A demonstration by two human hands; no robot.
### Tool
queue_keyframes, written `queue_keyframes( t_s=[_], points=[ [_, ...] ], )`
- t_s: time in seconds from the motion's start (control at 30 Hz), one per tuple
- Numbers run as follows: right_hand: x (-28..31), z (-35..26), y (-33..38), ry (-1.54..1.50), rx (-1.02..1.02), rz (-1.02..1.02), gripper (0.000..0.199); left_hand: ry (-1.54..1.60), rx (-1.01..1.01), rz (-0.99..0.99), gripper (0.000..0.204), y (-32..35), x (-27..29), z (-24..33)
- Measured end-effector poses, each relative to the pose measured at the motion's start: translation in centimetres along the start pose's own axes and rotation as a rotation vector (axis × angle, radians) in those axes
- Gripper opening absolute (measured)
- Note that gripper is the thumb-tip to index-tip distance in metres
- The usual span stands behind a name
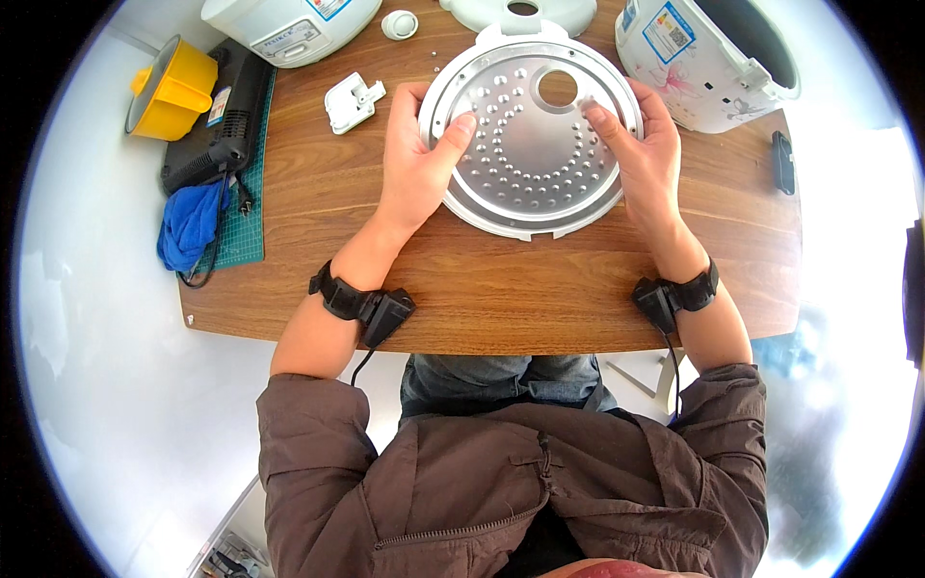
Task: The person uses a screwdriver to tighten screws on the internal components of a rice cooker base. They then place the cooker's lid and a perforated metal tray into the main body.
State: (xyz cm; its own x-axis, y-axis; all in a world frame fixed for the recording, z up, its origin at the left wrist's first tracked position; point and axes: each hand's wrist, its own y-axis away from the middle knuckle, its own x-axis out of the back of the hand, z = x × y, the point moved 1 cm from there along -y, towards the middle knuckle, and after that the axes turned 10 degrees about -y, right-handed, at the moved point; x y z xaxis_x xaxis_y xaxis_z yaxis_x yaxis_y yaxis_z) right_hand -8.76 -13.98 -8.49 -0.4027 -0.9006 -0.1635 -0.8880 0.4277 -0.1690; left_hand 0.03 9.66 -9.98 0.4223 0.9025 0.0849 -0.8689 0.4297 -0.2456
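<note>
Both hands grip the round perforated metal plate (530, 144) lying mid-table, left hand (416, 154) and right hand (644, 154) clamped on opposite rims, apparently inspecting it; any lift next would call for an even hold.

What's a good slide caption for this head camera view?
Both hands, left hand and right hand, grip a round perforated metal plate over a wooden table.

A rectangular blue-and-white label (668, 31) is sitting on the white cooker body (708, 67) at the surface's far right; another (partly cut off) (328, 7) is showing on the far-left cooker (289, 29); a small yellow-and-white sticker (219, 101) is lying on the black device (217, 120).
</note>
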Motion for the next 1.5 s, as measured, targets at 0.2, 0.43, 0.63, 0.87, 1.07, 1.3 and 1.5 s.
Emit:
queue_keyframes(
  t_s=[0.2, 0.43, 0.63, 0.87, 1.07, 1.3, 1.5],
  points=[
    [-0.1, 0.1, 0.1, -0.033, -0.067, 0.003, 0.053, 0.019, 0.021, -0.005, 0.033, 0.0, -0.2, 0.7],
    [-0.1, -0.1, 0.3, -0.058, -0.111, -0.07, 0.052, -0.011, 0.014, 0.011, 0.033, 0.0, -0.1, 0.1],
    [0.0, -0.5, 0.2, -0.101, -0.152, -0.105, 0.055, 0.02, 0.028, 0.007, 0.031, 0.0, 0.0, -0.3],
    [0.6, -0.4, -0.4, -0.327, -0.202, -0.196, 0.065, 0.135, 0.073, 0.065, 0.035, -0.2, 0.3, -0.1],
    [1.8, -0.7, -0.9, -0.462, -0.262, -0.348, 0.074, 0.116, 0.132, 0.066, 0.036, -0.3, -0.1, 1.0],
    [1.3, -0.5, -0.8, -0.569, -0.211, -0.32, 0.06, -0.152, 0.064, 0.104, 0.021, -0.3, 0.0, 0.5],
    [1.2, -0.2, -1.1, -0.244, -0.055, -0.249, 0.058, -0.323, -0.169, 0.178, 0.03, -0.1, 0.5, 0.1]
  ],
)
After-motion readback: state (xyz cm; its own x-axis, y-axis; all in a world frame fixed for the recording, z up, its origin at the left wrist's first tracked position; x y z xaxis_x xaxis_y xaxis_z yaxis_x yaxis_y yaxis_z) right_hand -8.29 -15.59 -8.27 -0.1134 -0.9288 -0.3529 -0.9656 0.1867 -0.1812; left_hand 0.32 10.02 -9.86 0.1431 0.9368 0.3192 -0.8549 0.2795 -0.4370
